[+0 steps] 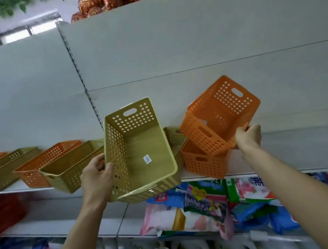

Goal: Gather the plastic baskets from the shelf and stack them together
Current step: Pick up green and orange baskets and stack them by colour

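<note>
My left hand (96, 175) grips the left wall of a large olive-green perforated basket (141, 151), tilted with its opening toward me in front of the shelf edge. My right hand (248, 136) holds the rim of an orange basket (221, 116), which looks like two nested ones, lifted and tilted. Below it another orange basket (203, 162) stands on the white shelf (298, 149). A small green basket (175, 138) shows behind the big one. On the left of the shelf lie narrow baskets: green (70, 171), orange (42, 163), green (7, 168).
The shelf's white back panel (173, 54) rises behind the baskets. The lower shelf holds colourful packets (214, 201) and a red item (3, 213) at the left. Bottles stand on the bottom level. Shiny foil ornaments (110, 0) sit on top.
</note>
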{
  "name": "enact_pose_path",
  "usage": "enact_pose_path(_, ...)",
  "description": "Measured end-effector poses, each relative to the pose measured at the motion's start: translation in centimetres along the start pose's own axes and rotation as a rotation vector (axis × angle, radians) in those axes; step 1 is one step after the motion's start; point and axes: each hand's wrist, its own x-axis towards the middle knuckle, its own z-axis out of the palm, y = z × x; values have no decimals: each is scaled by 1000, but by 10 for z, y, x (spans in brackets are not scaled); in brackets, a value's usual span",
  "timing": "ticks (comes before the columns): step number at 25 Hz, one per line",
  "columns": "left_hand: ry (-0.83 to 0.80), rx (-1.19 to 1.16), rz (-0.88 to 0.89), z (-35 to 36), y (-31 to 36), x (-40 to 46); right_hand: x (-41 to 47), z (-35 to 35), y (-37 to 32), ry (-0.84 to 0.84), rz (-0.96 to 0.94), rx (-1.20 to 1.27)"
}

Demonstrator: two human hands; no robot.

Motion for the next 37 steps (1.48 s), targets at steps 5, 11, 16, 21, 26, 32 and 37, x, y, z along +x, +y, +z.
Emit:
enact_pose_path(5, -28, -29, -3, 14, -6, 37, 5, 26, 4, 26, -23, -203)
enact_pose_path(11, -59, -27, -6, 35, -6, 77, 52, 7, 7, -117, -180, -641)
enact_pose_path(16, -86, -27, 11, 64, 1, 101, 75, -12, 3, -116, -270, -967)
enact_pose_path(21, -109, -13, 37, 87, -2, 121, -1, 24, -30, -409, -957, -504)
enact_pose_path(26, -231, -24, 81, 97, -14, 155, -85, 96, -18, -494, -1502, -835)
enact_pose_path(32, -660, -39, -2, 101, -35, 197, -125, 142, 23, -397, -1365, -833)
enact_pose_path(37, -767, -132, -42, 114, -56, 187, -123, 127, 23, -328, -1208, -934)
